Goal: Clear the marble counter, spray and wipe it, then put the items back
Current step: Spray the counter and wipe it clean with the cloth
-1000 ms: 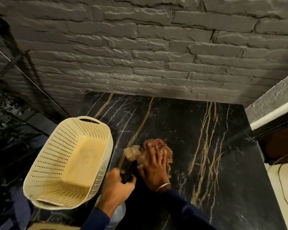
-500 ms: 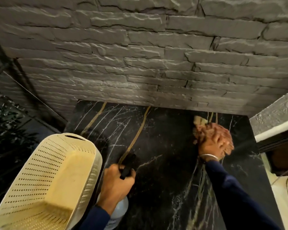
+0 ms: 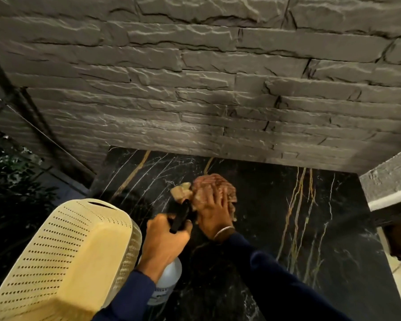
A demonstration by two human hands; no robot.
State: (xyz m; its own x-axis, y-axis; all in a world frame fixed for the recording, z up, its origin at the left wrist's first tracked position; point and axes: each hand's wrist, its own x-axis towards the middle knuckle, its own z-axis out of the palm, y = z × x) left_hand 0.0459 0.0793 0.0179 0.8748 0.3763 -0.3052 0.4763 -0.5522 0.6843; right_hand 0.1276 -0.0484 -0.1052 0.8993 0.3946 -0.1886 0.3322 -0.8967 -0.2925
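The black marble counter (image 3: 276,205) with gold and white veins fills the lower middle of the view. My right hand (image 3: 214,212) lies flat on a crumpled brown and tan cloth (image 3: 208,185) and presses it to the marble near the back middle. My left hand (image 3: 166,239) grips a clear spray bottle (image 3: 169,278) by its black trigger head (image 3: 180,216), just left of the cloth. Much of the cloth is hidden under my right hand.
A cream perforated plastic basket (image 3: 63,258) hangs tilted at the counter's left edge, close to my left forearm. A grey stacked-stone wall (image 3: 206,89) backs the counter. A white-edged ledge (image 3: 391,195) juts in at the right. Dark foliage (image 3: 9,181) lies to the left.
My right hand has swept the cloth from the back right of the counter to the back middle, beside the spray bottle. My left hand keeps its grip on the bottle.
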